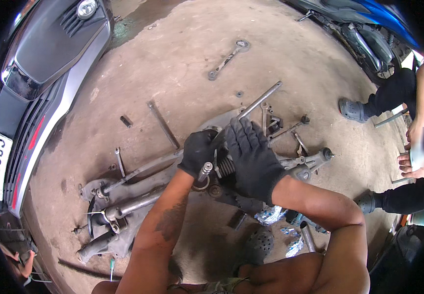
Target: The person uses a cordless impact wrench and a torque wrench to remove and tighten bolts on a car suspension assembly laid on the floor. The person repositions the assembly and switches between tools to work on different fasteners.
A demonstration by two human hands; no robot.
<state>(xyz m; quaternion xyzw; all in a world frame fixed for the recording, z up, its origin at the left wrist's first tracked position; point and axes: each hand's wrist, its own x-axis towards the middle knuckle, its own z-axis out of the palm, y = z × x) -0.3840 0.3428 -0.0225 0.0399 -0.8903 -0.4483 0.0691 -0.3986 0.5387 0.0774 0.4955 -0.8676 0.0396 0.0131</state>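
My left hand [198,153], in a black glove, is closed around the lower, dark end of a long metal bar [261,100] that slants up to the right. My right hand [251,157], gloved too, lies flat across the bar with its fingers stretched out, hiding part of it. Below both hands is a greasy metal car subframe [138,230] with a long rod assembly [143,171] lying over it. A shiny round metal end [206,167] sticks up beside my left wrist. A ribbed dark boot [225,166] shows between the hands.
On the concrete floor lie a big ring-ended link [228,60], a steel tube [163,125], a short socket [125,121] and a spanner [119,161]. A car bumper [69,98] stands left, a blue motorcycle [364,39] far right. Another person's shoe [353,110] is at right.
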